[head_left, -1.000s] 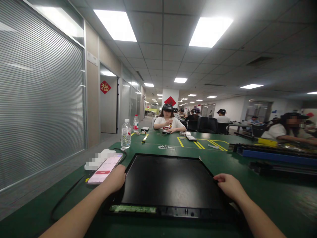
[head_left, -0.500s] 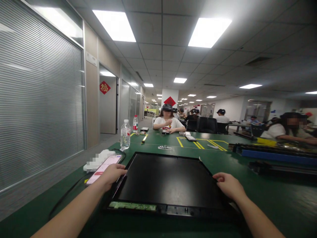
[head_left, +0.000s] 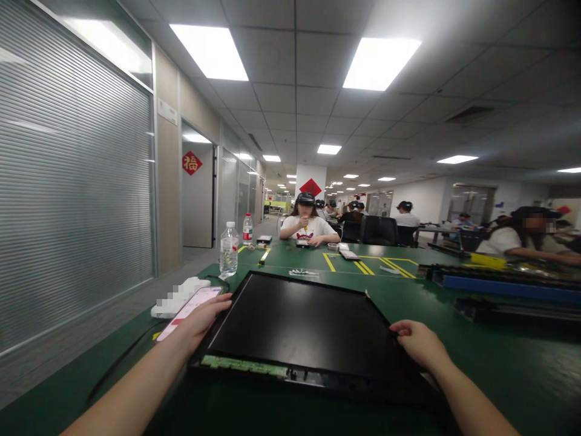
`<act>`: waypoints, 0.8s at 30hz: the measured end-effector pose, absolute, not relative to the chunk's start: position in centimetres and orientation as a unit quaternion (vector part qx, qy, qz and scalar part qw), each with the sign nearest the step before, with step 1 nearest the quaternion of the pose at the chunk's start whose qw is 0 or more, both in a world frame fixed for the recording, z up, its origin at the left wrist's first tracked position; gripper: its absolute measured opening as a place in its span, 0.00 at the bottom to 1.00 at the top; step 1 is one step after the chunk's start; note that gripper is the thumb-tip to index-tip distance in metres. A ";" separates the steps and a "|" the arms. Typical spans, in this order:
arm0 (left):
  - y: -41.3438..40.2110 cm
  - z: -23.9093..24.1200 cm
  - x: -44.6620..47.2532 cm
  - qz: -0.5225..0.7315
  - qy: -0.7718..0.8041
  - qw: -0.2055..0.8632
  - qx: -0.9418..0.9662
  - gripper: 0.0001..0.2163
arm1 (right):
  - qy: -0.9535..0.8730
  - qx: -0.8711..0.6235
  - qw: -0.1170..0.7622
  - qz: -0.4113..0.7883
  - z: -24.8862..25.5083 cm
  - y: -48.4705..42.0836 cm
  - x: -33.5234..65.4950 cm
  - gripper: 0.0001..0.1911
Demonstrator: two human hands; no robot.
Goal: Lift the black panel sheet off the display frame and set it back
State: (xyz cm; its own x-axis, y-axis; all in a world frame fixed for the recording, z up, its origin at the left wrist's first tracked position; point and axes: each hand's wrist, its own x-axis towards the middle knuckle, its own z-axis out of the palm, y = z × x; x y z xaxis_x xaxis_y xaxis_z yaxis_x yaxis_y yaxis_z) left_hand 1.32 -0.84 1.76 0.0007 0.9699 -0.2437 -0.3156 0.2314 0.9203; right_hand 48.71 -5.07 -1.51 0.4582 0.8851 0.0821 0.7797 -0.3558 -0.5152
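A black display panel [head_left: 299,321] in a dark frame lies before me over the green table. Along its near left edge runs a strip of green circuit board [head_left: 245,366]. My left hand [head_left: 211,312] is closed on the panel's left edge, thumb side up, with the lower fingers out of sight beneath it. On the opposite edge my right hand [head_left: 417,342] pinches the frame between thumb and bent fingers. A phone [head_left: 188,312] with a lit pink screen rests just left of my left hand, partly covered by the forearm.
Beyond the panel stand a large clear water bottle [head_left: 229,249] and a smaller red-capped bottle [head_left: 247,229]. A co-worker [head_left: 309,225] sits across the table [head_left: 512,363]. Long dark bars [head_left: 512,309] lie at the right. A black cable [head_left: 118,363] curves along the left.
The panel's far left side has risen slightly, and my left hand has moved up a little with it. My right hand stays on its edge, almost unmoved.
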 end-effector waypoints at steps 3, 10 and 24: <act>-0.4 1.3 1.3 0.516 0.464 0.637 0.338 0.25 | -0.513 -0.815 0.249 0.102 -1.7 -5.0 48.8 0.17; -0.5 1.1 1.3 0.504 0.465 0.637 0.352 0.35 | -0.524 -0.808 0.253 0.091 -1.9 -4.7 48.7 0.16; -1.3 1.4 1.4 0.444 0.451 0.679 0.372 0.20 | -0.525 -0.805 0.257 0.098 -2.4 -4.2 48.9 0.17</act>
State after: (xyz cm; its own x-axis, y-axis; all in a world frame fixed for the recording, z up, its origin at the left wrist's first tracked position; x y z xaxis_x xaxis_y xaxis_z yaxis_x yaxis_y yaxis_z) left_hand 1.44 -1.31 1.37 0.1991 0.9384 -0.2826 -0.2677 0.3294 0.9054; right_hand 48.91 -4.23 -2.36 0.4291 0.8964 0.1112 0.7954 -0.3167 -0.5168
